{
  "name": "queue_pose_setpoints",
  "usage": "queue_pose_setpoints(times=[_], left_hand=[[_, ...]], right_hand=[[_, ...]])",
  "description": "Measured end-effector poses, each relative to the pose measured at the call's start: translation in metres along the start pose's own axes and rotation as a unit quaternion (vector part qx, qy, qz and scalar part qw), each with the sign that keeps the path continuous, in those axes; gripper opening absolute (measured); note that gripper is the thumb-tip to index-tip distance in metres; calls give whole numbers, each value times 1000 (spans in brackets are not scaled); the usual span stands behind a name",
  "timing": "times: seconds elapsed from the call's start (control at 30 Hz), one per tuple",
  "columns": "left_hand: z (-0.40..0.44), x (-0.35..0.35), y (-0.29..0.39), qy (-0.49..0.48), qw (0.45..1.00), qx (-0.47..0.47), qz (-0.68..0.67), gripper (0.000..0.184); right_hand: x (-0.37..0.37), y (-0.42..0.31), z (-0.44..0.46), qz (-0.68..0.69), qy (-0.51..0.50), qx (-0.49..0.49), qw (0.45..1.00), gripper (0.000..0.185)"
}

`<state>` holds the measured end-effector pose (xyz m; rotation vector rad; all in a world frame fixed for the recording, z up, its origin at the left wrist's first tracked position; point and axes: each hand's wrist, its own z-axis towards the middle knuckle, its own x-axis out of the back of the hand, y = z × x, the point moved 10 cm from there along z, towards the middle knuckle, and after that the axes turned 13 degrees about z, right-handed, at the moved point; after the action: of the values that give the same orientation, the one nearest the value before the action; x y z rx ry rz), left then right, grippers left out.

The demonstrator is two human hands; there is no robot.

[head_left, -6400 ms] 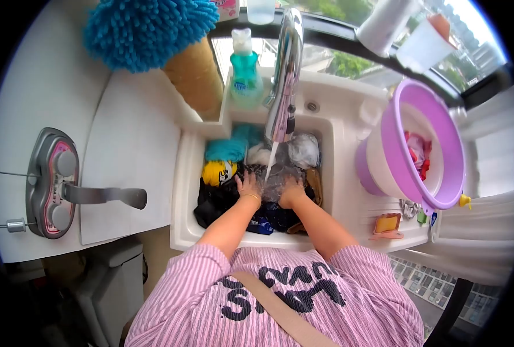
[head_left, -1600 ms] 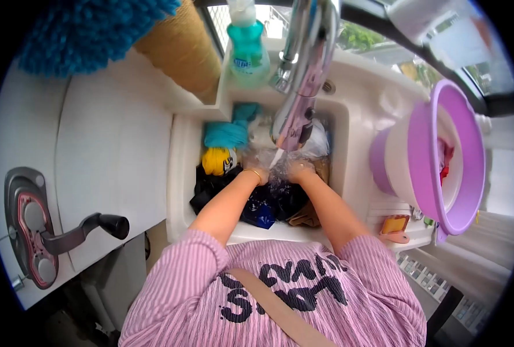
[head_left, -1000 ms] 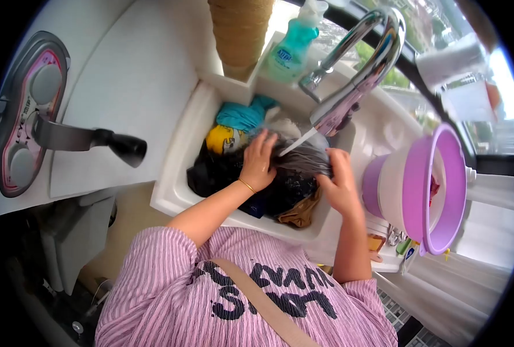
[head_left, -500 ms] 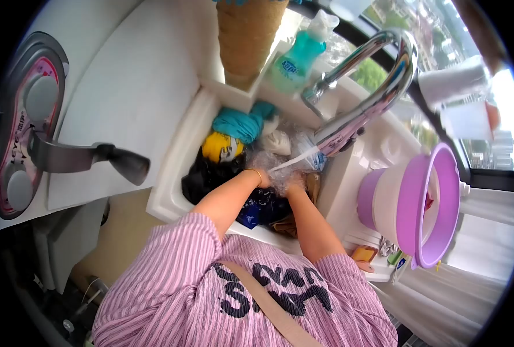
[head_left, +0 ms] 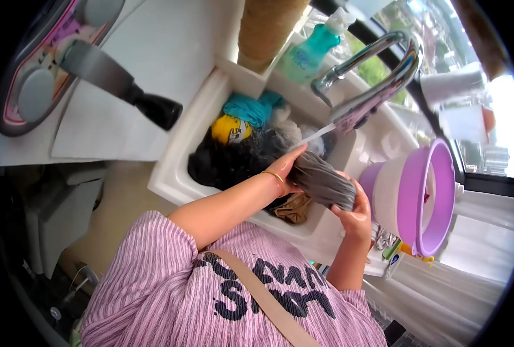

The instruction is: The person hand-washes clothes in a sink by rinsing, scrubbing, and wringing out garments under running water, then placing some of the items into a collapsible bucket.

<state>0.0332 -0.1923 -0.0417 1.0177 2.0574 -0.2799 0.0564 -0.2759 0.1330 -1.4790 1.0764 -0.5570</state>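
Note:
A wet grey cloth [head_left: 324, 180] is stretched between my two hands above the front right part of the white sink [head_left: 169, 175]. My left hand [head_left: 290, 169] grips its upper left end, and my right hand [head_left: 354, 209] is wrapped round its right end. Water runs from the chrome faucet [head_left: 407, 72] just beyond my left hand. In the basin lie a teal cloth [head_left: 249, 110], a yellow cloth [head_left: 230, 129], black clothes [head_left: 219, 164] and a brown cloth [head_left: 293, 209]. Whitish cloth near the stream is partly hidden by splashing water.
A purple and white bucket [head_left: 404, 194] stands right of the sink. Behind the basin are a green soap bottle [head_left: 310, 55] and a rope-wrapped post [head_left: 266, 29]. A grey device with a black-ended handle [head_left: 98, 69] is at the left, over a white counter [head_left: 135, 104].
My hands have come up out of the water with the grey cloth between them and moved right. The view has shifted, and the handled device at the left looks larger.

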Motion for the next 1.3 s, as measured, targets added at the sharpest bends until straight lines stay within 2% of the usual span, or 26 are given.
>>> queue_pose_setpoints(times=[0.07, 0.13, 0.2, 0.23, 0.27, 0.33, 0.37, 0.4, 0.47, 0.5, 0.6, 0.67, 0.7, 0.73, 0.77, 0.8, 0.87, 0.93, 1.0, 1.03, 1.07, 1.13, 1.17, 1.2, 1.27, 1.3], left_hand=[[5, -32, 0, -107, 986, -27, -122, 40], [15, -38, -9, -114, 988, -34, -102, 33], [10, -39, -22, -77, 990, -4, -121, 28], [0, -46, -24, -95, 988, 3, -124, 27], [-4, -50, -27, -95, 988, 4, -124, 27], [-8, -67, -35, -129, 988, -10, -82, 29], [-6, -76, -40, -165, 983, -21, -81, 30], [-6, -79, -45, -185, 980, -22, -63, 30], [0, -75, -53, -168, 984, -7, -65, 30], [-1, -72, -51, -167, 984, -8, -64, 30], [-11, -56, -48, -189, 981, 35, -35, 32], [-1, -28, -49, -189, 980, 53, -35, 33], [2, -7, -52, -133, 988, 69, -35, 37], [3, 14, -54, -77, 993, 84, -33, 42], [-13, 29, -55, -35, 988, 147, 25, 66], [-21, 30, -51, -33, 988, 148, 29, 66], [-40, -1, -43, -187, 966, 157, -84, 90], [-37, -12, -40, -184, 968, 147, -85, 94], [-22, -8, -19, -137, 986, 20, -96, 88], [-22, -11, -18, -164, 979, 38, -116, 64], [-15, -10, -22, -166, 979, 40, -115, 64], [11, 24, -21, -45, 994, -50, -88, 39], [28, 36, -23, -59, 989, -69, -119, 20], [18, 26, -24, -58, 989, -65, -116, 20], [-27, 24, 20, 94, 932, -345, 64, 19], [-50, 3, 35, 88, 871, -454, 164, 25]], right_hand=[[11, -10, -15, 38, -61, 47, 996, 71], [60, -3, -28, 108, -72, 134, 982, 80], [112, 14, -19, 217, 91, 153, 960, 74], [123, 31, -4, 282, 149, 142, 937, 59], [121, 42, 12, 282, 149, 143, 937, 59], [151, 107, 22, 323, 322, 62, 888, 58], [148, 126, 24, 324, 319, 61, 889, 58], [124, 138, 37, 234, 237, 22, 943, 59], [87, 156, 44, 141, 150, -16, 978, 61], [41, 146, 47, 342, 24, -8, 939, 77], [7, 120, 50, 523, -154, 38, 837, 98], [77, 137, 49, 462, 131, 107, 871, 92], [91, 138, 46, 418, 163, 92, 889, 73], [101, 136, 44, 420, 166, 96, 887, 73], [93, 124, 49, 412, 97, 102, 900, 57], [81, 114, 53, 403, 27, 106, 909, 42], [47, 79, 49, 351, 60, 98, 929, 35], [28, 72, 45, 171, -1, 88, 981, 39], [17, 74, 42, 112, -26, 89, 989, 43], [15, 76, 37, 125, -10, 98, 987, 43], [10, 75, 32, 137, 6, 108, 985, 43], [6, 73, 24, 165, 33, 135, 977, 40], [16, 78, 19, 208, 81, 139, 965, 35], [28, 84, 14, 251, 129, 143, 949, 31], [45, 106, 11, 307, 160, 151, 926, 20], [43, 121, 13, 382, 190, 93, 899, 20]])
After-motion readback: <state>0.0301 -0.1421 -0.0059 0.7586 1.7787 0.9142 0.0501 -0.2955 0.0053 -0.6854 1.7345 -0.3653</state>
